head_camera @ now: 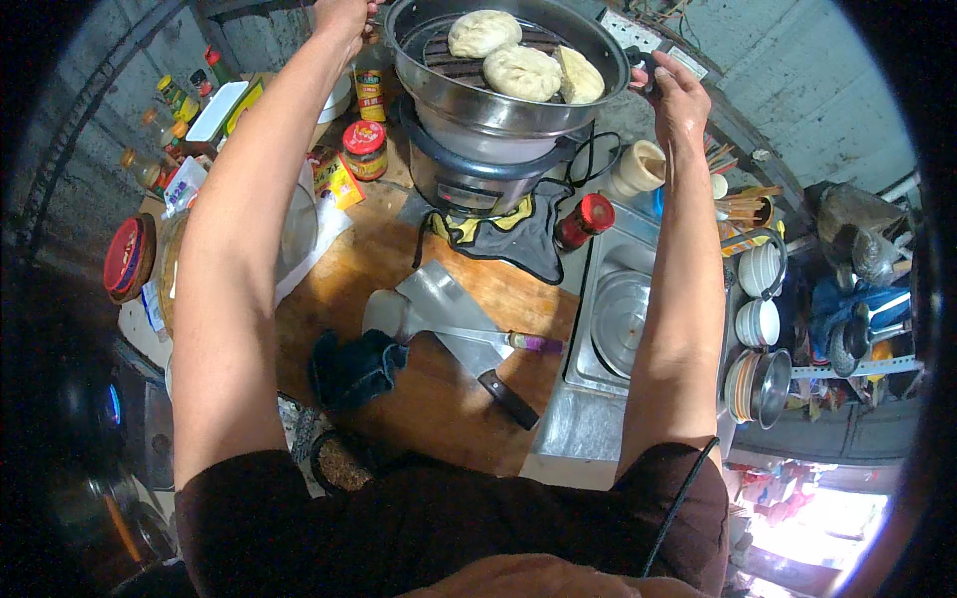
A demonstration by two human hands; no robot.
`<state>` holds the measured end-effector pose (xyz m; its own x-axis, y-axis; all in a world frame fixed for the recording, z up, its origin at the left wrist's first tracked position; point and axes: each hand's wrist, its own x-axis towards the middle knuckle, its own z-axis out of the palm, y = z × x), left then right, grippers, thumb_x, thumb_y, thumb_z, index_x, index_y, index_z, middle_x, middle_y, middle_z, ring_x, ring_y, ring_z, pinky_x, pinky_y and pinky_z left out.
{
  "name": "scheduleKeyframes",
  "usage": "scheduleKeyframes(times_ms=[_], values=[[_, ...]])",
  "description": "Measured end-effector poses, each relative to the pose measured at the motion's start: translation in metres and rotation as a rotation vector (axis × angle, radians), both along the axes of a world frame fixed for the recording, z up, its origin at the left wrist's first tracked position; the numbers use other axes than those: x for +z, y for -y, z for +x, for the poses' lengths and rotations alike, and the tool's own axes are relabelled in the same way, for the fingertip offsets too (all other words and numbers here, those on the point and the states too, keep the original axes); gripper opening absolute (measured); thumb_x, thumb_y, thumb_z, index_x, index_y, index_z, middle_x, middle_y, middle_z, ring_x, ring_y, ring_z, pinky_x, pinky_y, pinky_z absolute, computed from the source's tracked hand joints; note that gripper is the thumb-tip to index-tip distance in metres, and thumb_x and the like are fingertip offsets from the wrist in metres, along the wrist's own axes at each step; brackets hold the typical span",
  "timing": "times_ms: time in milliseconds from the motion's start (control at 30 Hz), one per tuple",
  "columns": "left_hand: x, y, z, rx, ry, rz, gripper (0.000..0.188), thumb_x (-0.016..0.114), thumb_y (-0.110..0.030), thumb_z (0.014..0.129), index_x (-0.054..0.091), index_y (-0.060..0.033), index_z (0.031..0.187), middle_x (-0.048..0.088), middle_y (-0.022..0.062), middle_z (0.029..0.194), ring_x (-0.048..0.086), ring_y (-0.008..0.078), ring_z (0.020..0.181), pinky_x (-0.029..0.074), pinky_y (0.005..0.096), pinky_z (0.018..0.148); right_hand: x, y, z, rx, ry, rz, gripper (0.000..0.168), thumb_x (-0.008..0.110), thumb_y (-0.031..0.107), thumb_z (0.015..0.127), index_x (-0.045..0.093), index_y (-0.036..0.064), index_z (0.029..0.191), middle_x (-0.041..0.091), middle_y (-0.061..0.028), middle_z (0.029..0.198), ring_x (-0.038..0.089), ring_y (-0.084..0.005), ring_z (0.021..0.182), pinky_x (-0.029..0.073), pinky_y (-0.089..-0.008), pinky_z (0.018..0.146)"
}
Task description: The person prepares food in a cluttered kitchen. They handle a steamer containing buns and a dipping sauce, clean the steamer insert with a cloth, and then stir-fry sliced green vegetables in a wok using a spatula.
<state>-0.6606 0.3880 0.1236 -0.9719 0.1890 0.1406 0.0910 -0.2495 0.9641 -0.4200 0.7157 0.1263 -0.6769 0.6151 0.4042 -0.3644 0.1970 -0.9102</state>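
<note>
A metal steamer pot (516,108) with a slotted rack holds two whole steamed buns, the nearer bun (522,73) in front, and a cut bun piece (580,76). Its base is at the mouth of an electric cooker (467,179); whether it rests there or is slightly raised, I cannot tell. My right hand (679,90) grips the pot's black side handle (641,66). At the opposite side, my left hand (345,21) is closed at the pot's rim, partly cut off by the frame's top, with its handle mostly hidden.
On the wooden board (441,404) lie a cleaver (456,314), a ladle (385,314) across it and a dark cloth (355,368). A red-lidded jar (585,220) stands beside the metal sink (620,321). Sauce jars (365,149) and bottles crowd the left; bowls (757,323) line the right.
</note>
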Motion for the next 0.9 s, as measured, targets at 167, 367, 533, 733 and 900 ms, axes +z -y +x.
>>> scheduleKeyframes(times_ms=[167,367,533,733,900], values=[[-0.009,0.007,-0.023,-0.034,-0.040,0.017,0.018,0.052,-0.020,0.096,0.061,-0.0082,0.105,0.055,-0.0008,0.062,0.043,0.0093,0.046,0.031,0.0269,0.038,-0.005,-0.002,-0.004,0.024,0.011,0.038,0.028,0.047,0.001,0.094,0.054,-0.008,0.119,0.062,-0.0179,0.105,0.068,-0.0248,0.086,0.058,-0.0370,0.077],[0.004,0.027,0.013,-0.149,0.010,-0.160,0.029,0.053,-0.037,0.096,0.051,-0.0143,0.077,0.049,0.0004,0.057,0.041,0.0124,0.042,0.030,0.0288,0.037,-0.016,-0.018,0.002,-0.088,0.066,0.111,0.034,0.057,0.013,0.092,0.057,-0.001,0.123,0.065,-0.0126,0.102,0.065,-0.0181,0.084,0.057,-0.0317,0.070],[0.004,0.135,0.034,-0.058,-0.070,-0.147,0.019,0.051,-0.017,0.094,0.054,-0.0094,0.077,0.050,0.0023,0.063,0.048,0.0122,0.057,0.039,0.0265,0.048,-0.006,0.014,0.053,-0.115,0.059,0.136,0.049,0.059,0.012,0.092,0.043,-0.007,0.134,0.057,-0.0180,0.121,0.065,-0.0235,0.099,0.054,-0.0281,0.080],[-0.076,0.304,0.074,0.004,-0.197,-1.044,0.030,0.060,-0.026,0.090,0.066,-0.0020,0.106,0.068,0.0049,0.087,0.059,0.0125,0.075,0.047,0.0283,0.068,-0.008,0.080,0.166,-0.131,0.169,0.315,0.042,0.054,0.015,0.096,0.046,-0.005,0.133,0.057,-0.0175,0.125,0.061,-0.0213,0.106,0.050,-0.0312,0.087],[-0.108,0.365,0.139,0.391,-0.175,-1.283,0.031,0.061,-0.023,0.087,0.066,-0.0042,0.111,0.070,0.0110,0.097,0.065,0.0179,0.093,0.047,0.0311,0.084,-0.050,0.093,0.246,-0.091,0.282,0.245,0.039,0.051,0.016,0.098,0.049,-0.003,0.131,0.059,-0.0174,0.122,0.061,-0.0189,0.099,0.050,-0.0302,0.084]])
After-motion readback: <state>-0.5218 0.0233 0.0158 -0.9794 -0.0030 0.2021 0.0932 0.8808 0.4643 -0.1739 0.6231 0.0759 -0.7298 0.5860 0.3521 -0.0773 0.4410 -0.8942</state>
